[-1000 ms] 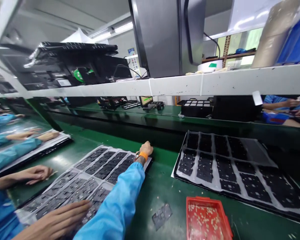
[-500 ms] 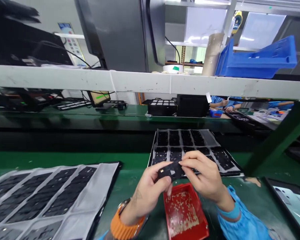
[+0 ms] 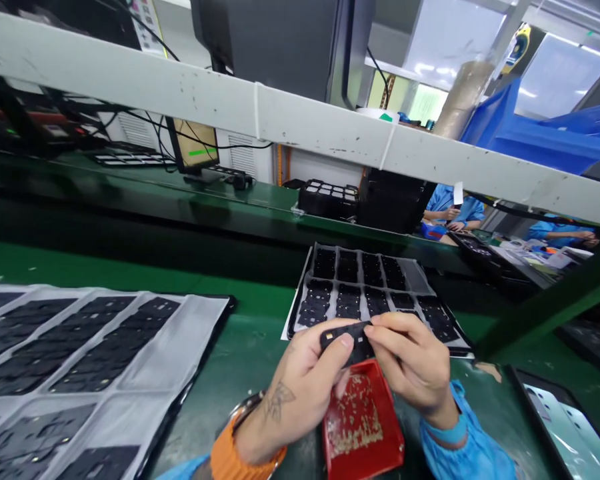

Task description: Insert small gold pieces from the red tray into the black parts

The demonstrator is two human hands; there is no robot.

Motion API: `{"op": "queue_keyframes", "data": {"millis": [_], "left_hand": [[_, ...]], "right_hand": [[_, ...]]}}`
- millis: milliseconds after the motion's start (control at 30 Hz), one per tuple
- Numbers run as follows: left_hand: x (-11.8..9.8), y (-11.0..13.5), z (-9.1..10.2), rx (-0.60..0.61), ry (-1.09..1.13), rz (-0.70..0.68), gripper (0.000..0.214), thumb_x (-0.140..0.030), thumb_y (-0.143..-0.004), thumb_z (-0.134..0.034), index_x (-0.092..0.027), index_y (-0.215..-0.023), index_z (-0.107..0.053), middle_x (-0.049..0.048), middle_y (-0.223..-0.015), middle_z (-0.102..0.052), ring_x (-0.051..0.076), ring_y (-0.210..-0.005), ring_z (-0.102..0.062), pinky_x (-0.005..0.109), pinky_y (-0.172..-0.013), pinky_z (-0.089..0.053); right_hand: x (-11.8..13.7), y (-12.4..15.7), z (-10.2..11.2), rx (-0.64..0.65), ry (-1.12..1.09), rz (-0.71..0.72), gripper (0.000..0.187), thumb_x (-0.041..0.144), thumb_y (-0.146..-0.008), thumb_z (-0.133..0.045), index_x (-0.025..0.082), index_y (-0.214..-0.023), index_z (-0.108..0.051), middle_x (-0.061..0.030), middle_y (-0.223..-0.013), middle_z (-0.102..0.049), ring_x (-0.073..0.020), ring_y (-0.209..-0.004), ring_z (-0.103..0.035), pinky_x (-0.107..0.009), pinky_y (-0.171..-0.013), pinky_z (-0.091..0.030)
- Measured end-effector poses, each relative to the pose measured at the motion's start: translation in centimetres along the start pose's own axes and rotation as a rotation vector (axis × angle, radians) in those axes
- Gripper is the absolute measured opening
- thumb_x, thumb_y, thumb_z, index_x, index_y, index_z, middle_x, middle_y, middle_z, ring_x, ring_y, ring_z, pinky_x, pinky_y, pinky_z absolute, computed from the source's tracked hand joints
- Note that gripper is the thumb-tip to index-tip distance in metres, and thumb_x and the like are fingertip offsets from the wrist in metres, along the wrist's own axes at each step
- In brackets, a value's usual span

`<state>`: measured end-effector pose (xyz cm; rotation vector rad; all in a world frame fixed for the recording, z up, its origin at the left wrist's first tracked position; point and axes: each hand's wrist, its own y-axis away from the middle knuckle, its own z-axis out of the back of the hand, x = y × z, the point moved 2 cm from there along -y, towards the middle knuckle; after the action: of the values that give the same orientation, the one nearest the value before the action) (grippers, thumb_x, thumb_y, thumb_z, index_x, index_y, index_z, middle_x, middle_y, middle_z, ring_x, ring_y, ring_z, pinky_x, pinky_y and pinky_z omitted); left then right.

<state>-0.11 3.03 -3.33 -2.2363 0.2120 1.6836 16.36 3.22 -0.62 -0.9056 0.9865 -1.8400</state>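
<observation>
Both my hands hold one small flat black part (image 3: 347, 341) between them, above a red tray (image 3: 363, 427) of tiny pale pieces. My left hand (image 3: 307, 383), with an orange band at the wrist, pinches the part's left end with thumb and fingers. My right hand (image 3: 413, 363), in a blue sleeve, pinches its right end. Just beyond the hands lies a black tray (image 3: 370, 293) lined with white sheets and rows of black parts.
A large sheet tray of black parts (image 3: 95, 360) covers the green bench at left. A white shelf rail (image 3: 300, 127) crosses overhead. A small monitor (image 3: 197, 147) and black boxes (image 3: 330, 199) stand behind. Other people in blue sit far right. Another tray (image 3: 560, 427) lies at lower right.
A second ago my left hand reached to the far edge of the left sheet tray. Both hands have come together on the small black part over the red tray; the view has swung right.
</observation>
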Motion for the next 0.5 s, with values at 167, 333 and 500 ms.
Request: {"op": "queue_keyframes", "data": {"millis": [167, 333, 500], "left_hand": [[-0.22, -0.11, -0.27, 0.011, 0.097, 0.021, 0.045, -0.045, -0.095, -0.059, -0.007, -0.118, -0.064, -0.0048, -0.051, -0.046, 0.006, -0.042, -0.039, 0.017, -0.042, -0.030], [-0.21, -0.01, -0.68, 0.060, 0.233, 0.028, 0.045, -0.047, -0.093, -0.064, -0.008, -0.114, -0.064, -0.0023, -0.057, -0.052, 0.005, -0.042, -0.040, 0.017, -0.042, -0.028], [-0.65, 0.15, -0.25, 0.032, -0.010, -0.054, 0.043, -0.046, -0.098, -0.054, -0.010, -0.118, -0.063, -0.0020, -0.058, -0.054, 0.007, -0.045, -0.044, 0.019, -0.046, -0.034]], "right_hand": [[0.02, -0.02, -0.42, -0.040, 0.008, -0.001, 0.025, -0.001, -0.101, -0.055, 0.016, -0.111, -0.071, -0.0103, -0.104, -0.064, -0.0236, -0.089, -0.065, -0.033, -0.077, -0.060], [0.40, 0.13, -0.26, -0.077, 0.027, 0.033, 0.023, 0.000, -0.101, -0.055, 0.016, -0.109, -0.069, -0.0111, -0.105, -0.064, -0.0244, -0.090, -0.066, -0.033, -0.074, -0.061], [0.17, -0.42, 0.19, -0.032, -0.087, 0.008, 0.022, 0.001, -0.098, -0.052, 0.017, -0.106, -0.065, -0.0118, -0.108, -0.062, -0.0267, -0.095, -0.064, -0.037, -0.077, -0.059]]}}
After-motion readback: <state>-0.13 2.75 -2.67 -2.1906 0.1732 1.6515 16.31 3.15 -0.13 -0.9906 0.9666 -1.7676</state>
